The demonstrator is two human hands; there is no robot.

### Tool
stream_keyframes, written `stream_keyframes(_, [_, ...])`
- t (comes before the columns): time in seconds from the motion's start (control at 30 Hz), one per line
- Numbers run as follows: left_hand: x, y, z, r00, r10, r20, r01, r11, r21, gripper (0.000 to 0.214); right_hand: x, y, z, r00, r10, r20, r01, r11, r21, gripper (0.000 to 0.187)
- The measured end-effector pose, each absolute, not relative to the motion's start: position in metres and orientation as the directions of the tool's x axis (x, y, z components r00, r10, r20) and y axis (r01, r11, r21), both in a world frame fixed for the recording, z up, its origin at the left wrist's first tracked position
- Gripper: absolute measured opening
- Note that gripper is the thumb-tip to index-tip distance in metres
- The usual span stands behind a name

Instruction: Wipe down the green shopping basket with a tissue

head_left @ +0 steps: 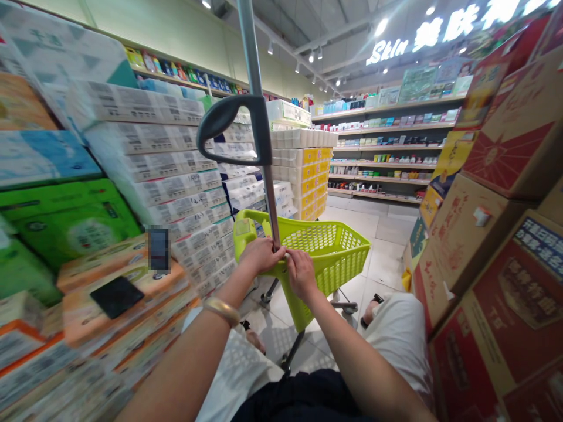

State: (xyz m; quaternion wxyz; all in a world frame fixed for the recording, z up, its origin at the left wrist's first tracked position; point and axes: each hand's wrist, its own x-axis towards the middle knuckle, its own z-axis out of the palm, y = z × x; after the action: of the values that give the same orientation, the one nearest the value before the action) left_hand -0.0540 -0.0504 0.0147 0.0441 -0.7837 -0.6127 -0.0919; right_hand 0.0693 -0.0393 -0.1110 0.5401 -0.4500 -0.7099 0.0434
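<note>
Bent fingers of the left hand (263, 255) and right hand (301, 272) meet at the foot of a metal pole (270, 202) on a lime-green shopping cart (341, 266); whether they grip it cannot be told. A dark grey loop handle (264, 132) sits on the pole above the hands, the cart's basket extends just beyond them, wrapped packs (180, 158) rise to their left and cardboard cartons (461, 234) to their right.
</note>
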Motion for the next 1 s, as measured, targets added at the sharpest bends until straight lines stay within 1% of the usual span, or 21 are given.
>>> stream_keyframes(0.07, [-0.054, -0.051, 0.015, 0.233, 0.952, 0.199, 0.968, -0.246, 0.047, 0.048, 0.082, -0.036, -0.116, -0.020, 0.695, 0.719, 0.595, 0.586, -0.550, 0.035])
stream_keyframes(0.2, [-0.053, -0.052, 0.015, 0.251, 0.948, 0.197, 0.964, -0.264, 0.043, 0.048, 0.097, -0.027, -0.123, 0.131, 0.739, 0.660, 0.634, 0.449, -0.629, 0.035])
stream_keyframes(0.27, [-0.053, -0.052, 0.015, 0.250, 0.949, 0.190, 0.964, -0.262, 0.043, 0.047, 0.090, -0.027, -0.121, 0.173, 0.743, 0.647, 0.641, 0.414, -0.647, 0.035])
stream_keyframes(0.47, [-0.053, -0.051, 0.016, 0.226, 0.956, 0.189, 0.971, -0.237, 0.040, 0.046, 0.054, -0.044, -0.109, 0.085, 0.692, 0.717, 0.627, 0.522, -0.578, 0.032])
stream_keyframes(0.63, [-0.052, -0.051, 0.015, 0.234, 0.955, 0.184, 0.969, -0.245, 0.037, 0.047, 0.072, -0.045, -0.111, -0.002, 0.696, 0.718, 0.608, 0.571, -0.552, 0.033])
stream_keyframes(0.8, [-0.051, -0.053, 0.015, 0.233, 0.953, 0.193, 0.970, -0.243, 0.026, 0.047, 0.089, -0.041, -0.115, 0.073, 0.726, 0.683, 0.629, 0.499, -0.597, 0.034])
stream_keyframes(0.9, [-0.051, -0.054, 0.014, 0.237, 0.952, 0.194, 0.969, -0.246, 0.023, 0.047, 0.071, -0.045, -0.108, 0.131, 0.737, 0.663, 0.642, 0.447, -0.623, 0.033])
stream_keyframes(1.0, [-0.051, -0.055, 0.015, 0.233, 0.950, 0.207, 0.971, -0.239, 0.003, 0.046, 0.050, -0.052, -0.101, 0.136, 0.727, 0.673, 0.661, 0.439, -0.608, 0.032])
